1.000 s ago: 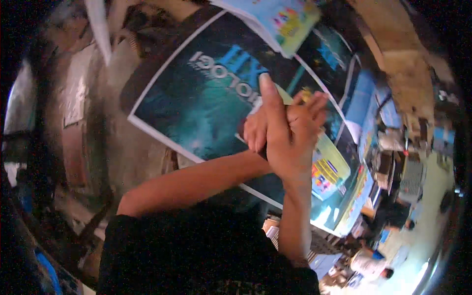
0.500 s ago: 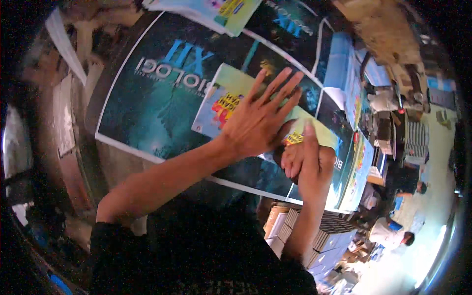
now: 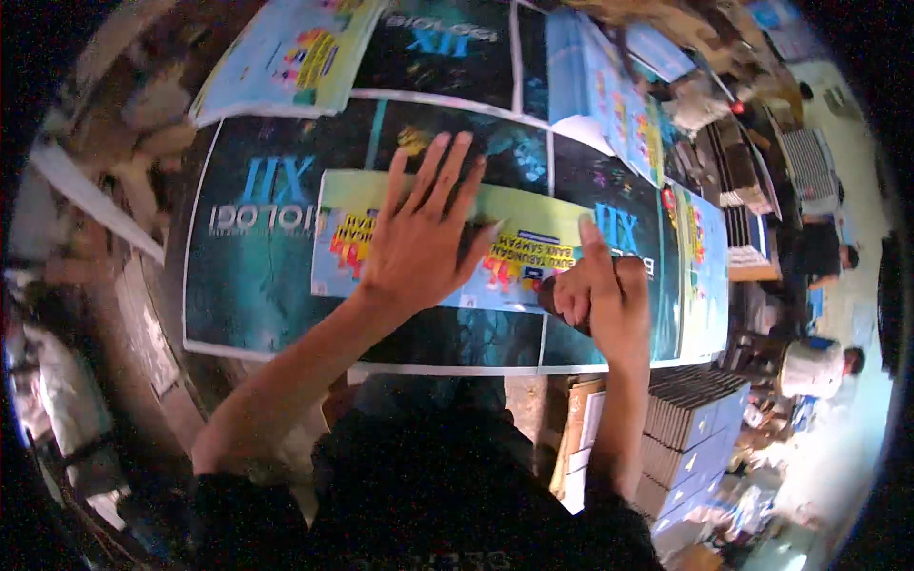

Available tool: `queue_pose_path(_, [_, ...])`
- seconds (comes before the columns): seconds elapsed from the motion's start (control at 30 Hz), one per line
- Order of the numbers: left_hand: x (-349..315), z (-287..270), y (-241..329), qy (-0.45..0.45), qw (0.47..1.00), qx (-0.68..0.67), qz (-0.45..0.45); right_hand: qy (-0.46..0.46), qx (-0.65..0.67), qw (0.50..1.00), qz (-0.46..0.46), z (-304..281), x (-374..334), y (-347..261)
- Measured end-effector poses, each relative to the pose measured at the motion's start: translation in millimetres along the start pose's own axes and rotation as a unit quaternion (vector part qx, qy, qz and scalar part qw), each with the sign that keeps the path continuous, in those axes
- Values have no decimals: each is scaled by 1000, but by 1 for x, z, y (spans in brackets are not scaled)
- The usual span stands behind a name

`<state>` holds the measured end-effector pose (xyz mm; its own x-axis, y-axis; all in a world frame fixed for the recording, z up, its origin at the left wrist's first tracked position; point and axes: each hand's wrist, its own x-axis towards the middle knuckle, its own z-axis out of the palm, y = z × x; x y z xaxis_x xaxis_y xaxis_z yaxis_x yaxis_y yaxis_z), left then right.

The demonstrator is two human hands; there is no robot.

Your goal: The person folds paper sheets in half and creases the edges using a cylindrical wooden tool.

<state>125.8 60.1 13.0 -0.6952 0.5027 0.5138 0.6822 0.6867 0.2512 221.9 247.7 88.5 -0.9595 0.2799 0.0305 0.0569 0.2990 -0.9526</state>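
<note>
The long yellow-and-blue printed strip lies across a dark poster sheet, in front of the person. I see the left hand spread flat over the strip, gripping nothing, its palm and fingers hiding part of the print. The right hand is at the strip's right end, most fingers curled in and one digit stretched out along it. Something dark shows beneath the curled fingers; I can't tell whether it is grasped or what it is, and that end of the strip is partly covered. At the upper left, a pile of bright printed sheets is cut off by the dark rim. A co-worker in a pale top is small and blurred.
</note>
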Motion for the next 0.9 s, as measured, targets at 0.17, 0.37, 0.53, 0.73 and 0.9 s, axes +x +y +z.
queue_pose_path(0.17, [2,3,0,-56,998,24,11,42,-16,998,-37,-44,-14,-10])
queue_pose_path(0.37, [9,-4,7,-48,998,45,26,68,73,994,41,-44,-11,26])
queue_pose_path(0.53, [2,-14,10,16,999,12,36,128,146,977,93,-75,23,25])
queue_pose_path(0.73, [-55,-102,65,-48,995,-49,67,241,138,960,18,-94,35,48])
queue_pose_path(0.9, [-83,-108,74,-123,984,-99,77,259,99,959,-63,-76,47,74])
